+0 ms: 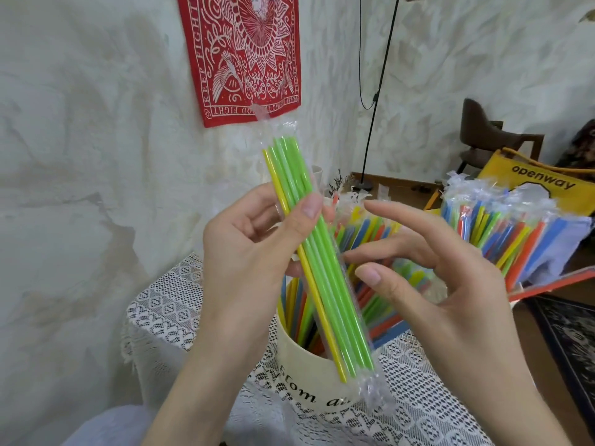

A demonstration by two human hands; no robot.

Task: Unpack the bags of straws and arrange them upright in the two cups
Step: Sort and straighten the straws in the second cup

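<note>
From the head view, the cream cup (309, 378) is partly hidden behind the held bag of straws (317, 255), its lettering cut off; a second cup cannot be made out. The sealed clear bag, holding green straws and a yellow one, runs diagonally from upper left to lower right above the cup. The left hand (244, 249) grips it mid-length, thumb across the front. The right hand (431, 272) hovers just beside it, fingers (386, 210) spread and relaxed, holding nothing. More bagged straws (502, 230) fan out behind. A lace-covered tabletop (167, 310) stands against a textured white wall with a red hanging (241, 56); a yellow bag (547, 185) sits to the right.
</note>
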